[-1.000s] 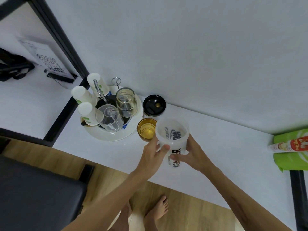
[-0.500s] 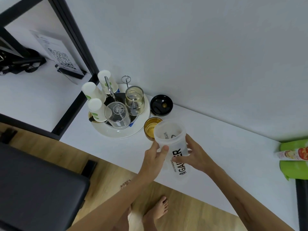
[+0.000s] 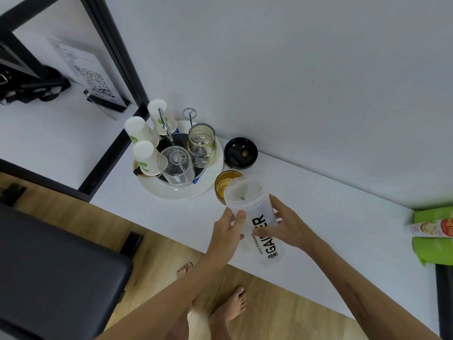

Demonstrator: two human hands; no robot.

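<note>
A translucent white shaker cup [image 3: 255, 212] with black lettering is held above the white counter [image 3: 331, 217], tilted with its open mouth toward an amber glass [image 3: 224, 184] of yellowish liquid. My left hand [image 3: 226, 235] grips the cup's left side, thumb near the rim. From the right, my right hand [image 3: 286, 224] wraps around its body. The cup's black lid [image 3: 241, 153] lies by the wall behind the amber glass.
A round white tray [image 3: 181, 192] on the counter carries upturned paper cups [image 3: 144, 141], a clear glass [image 3: 175, 166] and a glass jar [image 3: 201, 143]. A green packet [image 3: 434, 235] sits at the right. A black stool [image 3: 56, 273] stands lower left, beside a black-framed shelf [image 3: 103, 163].
Both hands have tipped the shaker cup from nearly upright so its mouth leans toward the amber glass. The view has shifted slightly.
</note>
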